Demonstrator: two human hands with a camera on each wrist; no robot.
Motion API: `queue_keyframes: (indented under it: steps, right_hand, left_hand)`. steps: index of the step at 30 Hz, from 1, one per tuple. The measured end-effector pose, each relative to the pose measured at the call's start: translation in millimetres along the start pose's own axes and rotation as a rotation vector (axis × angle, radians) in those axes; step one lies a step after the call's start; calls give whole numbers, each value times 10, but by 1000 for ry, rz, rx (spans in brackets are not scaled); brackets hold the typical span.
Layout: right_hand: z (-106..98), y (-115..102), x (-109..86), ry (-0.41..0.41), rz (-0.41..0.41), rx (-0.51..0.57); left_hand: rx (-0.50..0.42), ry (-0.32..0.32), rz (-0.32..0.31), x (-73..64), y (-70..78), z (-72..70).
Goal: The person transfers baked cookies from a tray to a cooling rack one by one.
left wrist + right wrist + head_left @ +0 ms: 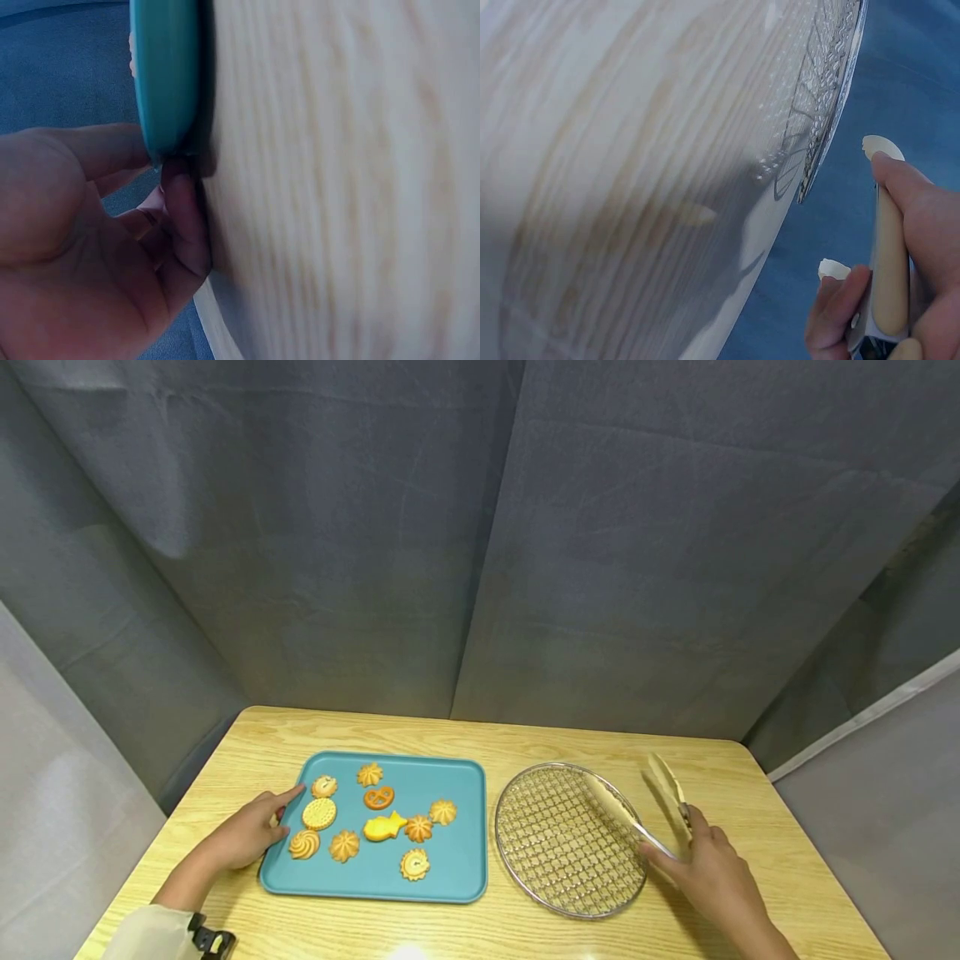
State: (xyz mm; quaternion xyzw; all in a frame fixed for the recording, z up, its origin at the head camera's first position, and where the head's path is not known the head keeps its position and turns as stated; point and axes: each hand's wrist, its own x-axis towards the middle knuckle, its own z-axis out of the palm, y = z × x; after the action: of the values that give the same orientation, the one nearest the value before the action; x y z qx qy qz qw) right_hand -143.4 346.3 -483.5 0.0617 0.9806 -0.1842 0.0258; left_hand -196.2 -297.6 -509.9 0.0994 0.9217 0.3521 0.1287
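My left hand [243, 833] holds the left edge of a blue-green tray [360, 885]. In the left wrist view, the thumb lies at the tray's rim and fingertips reach in under it. Several cookies lie on the tray, among them a pretzel [378, 797], a yellow fish-shaped one [384, 827] and a round cracker [319, 813]. My right hand [716, 872] grips a pair of tongs [615, 803] with pale tips, their two arms spread apart. One arm of the tongs hangs over the right part of a round wire rack [562, 852]; the other is beyond the rack's right side.
Tray and rack stand side by side on a light wooden table [420, 935], with a narrow gap between them. Grey curtains [360, 543] rise behind the table's far edge, and pale panels [885, 827] flank both sides.
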Motion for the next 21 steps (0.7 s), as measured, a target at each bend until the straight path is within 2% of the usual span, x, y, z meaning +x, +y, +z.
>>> queue_keyframes:
  steps: [15, 21]
  right_hand:
    - [17, -141, -62, 12, -25, 6]
    - [19, -195, -91, 30, -44, 13]
  left_hand:
    - [32, 14, 15, -8, 31, 10]
    - [-40, -2, 35, -8, 15, -8]
